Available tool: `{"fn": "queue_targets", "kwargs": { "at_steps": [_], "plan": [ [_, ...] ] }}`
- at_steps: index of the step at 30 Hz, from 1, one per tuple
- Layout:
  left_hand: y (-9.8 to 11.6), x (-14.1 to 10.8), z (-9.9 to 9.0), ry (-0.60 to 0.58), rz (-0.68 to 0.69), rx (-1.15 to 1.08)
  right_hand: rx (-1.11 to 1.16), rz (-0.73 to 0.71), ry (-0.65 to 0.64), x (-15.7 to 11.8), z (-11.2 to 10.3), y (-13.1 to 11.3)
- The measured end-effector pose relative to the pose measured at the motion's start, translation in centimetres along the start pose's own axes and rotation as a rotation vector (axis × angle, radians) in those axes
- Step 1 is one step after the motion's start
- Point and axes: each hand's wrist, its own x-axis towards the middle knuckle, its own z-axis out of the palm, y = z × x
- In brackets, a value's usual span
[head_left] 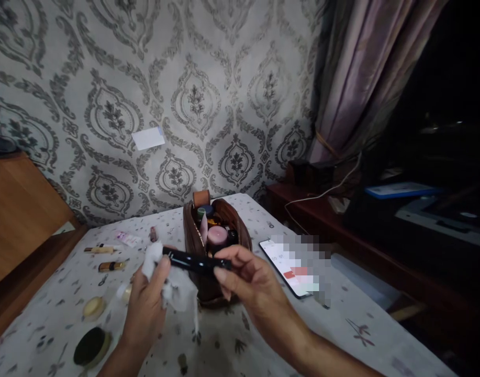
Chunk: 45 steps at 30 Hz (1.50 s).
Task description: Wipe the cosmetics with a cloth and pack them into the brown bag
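Over the front of an open brown cosmetic bag [190, 225], my two hands hold a glossy black cosmetic tube [190, 262] nearly level. My right hand [249, 277] pinches its right end between thumb and fingers. A crumpled white wipe [180, 288] is bunched in my left hand [149, 296], which closes it around the tube's left end; part of the wipe hangs down. The tube's exact kind cannot be made out. Inside the bag are a pink round jar [217, 235], a dark blue lid [207, 210] and other small containers.
On the patterned tablecloth at left lie a dark round lid [91, 346], a cream-coloured round jar [93, 308], a gold-and-black tube [113, 266] and a pink-and-white packet [127, 239]. A phone [289, 272] lies right of the bag. A white cable [322, 196] runs along the dark red furniture [277, 196].
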Motion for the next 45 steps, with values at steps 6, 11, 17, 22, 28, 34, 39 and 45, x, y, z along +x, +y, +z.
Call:
{"fn": "queue_targets", "kwargs": {
  "at_steps": [6,11,17,22,28,34,39,45],
  "plan": [
    [3.5,4.7,1.5,-0.338,0.467,0.390,-0.113,-0.286,0.240,3.8,-2.5,-4.7],
    [4.8,7.8,3.6,-0.405,0.841,0.909,-0.356,-0.477,0.245,8.5,-5.0,-6.2],
    [5.7,9.7,6.4,-0.583,0.816,1.271,-0.648,-0.529,0.137,14.2,-6.9,-5.8],
    [6.6,10.0,7.2,-0.678,0.806,1.370,-0.887,-0.488,0.077,17.9,-7.0,-5.9],
    [6.1,10.0,7.2,-0.700,0.764,1.377,-1.116,-0.378,-0.048,20.4,-5.5,-5.7],
    [5.7,9.7,7.4,-0.659,0.755,1.374,-1.182,-0.228,-0.230,22.6,-4.0,-4.2],
    [5.7,9.0,7.1,-0.657,0.664,1.352,-1.341,-0.182,-0.392,23.6,-3.1,-2.3],
    [4.5,7.7,5.5,-0.640,0.773,1.219,-1.470,-0.195,-0.486,23.5,-2.7,-1.2]
  ]
}}
